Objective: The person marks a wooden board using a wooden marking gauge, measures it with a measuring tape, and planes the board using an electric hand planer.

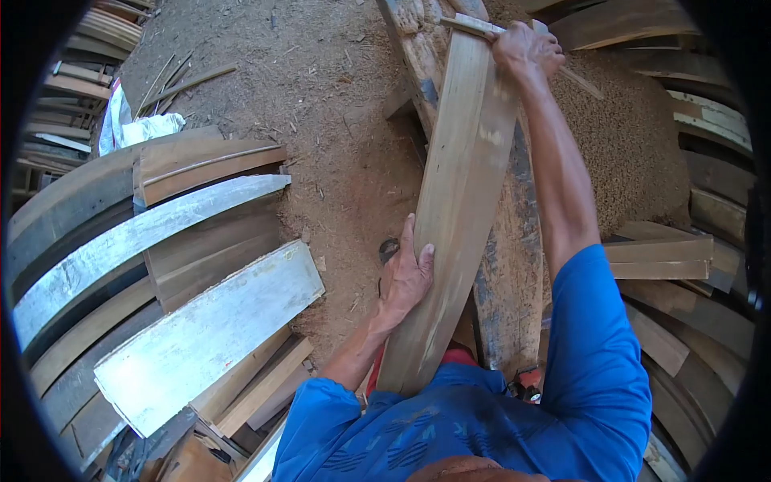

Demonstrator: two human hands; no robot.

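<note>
A long wooden plank [459, 185] slants away from my body, its near end against my blue shirt. My left hand [407, 275] grips the plank's left edge low down, thumb on the upper face and the other fingers partly hidden at the side. At the far end, my right hand [528, 50] is closed near the plank's corner. A thin, flat wooden strip [474, 25] lies across that end and runs under its fingers. Whether the hand also clasps the plank is hidden. Beneath the plank is a worn, heavy timber beam [514, 265].
Stacked boards [209, 241] fill the left side, with a whitish board [213, 337] on top. More boards [654, 257] and a sawdust heap [642, 153] lie on the right. A white plastic bag [144, 126] and loose sticks [189, 86] rest on the chip-strewn ground.
</note>
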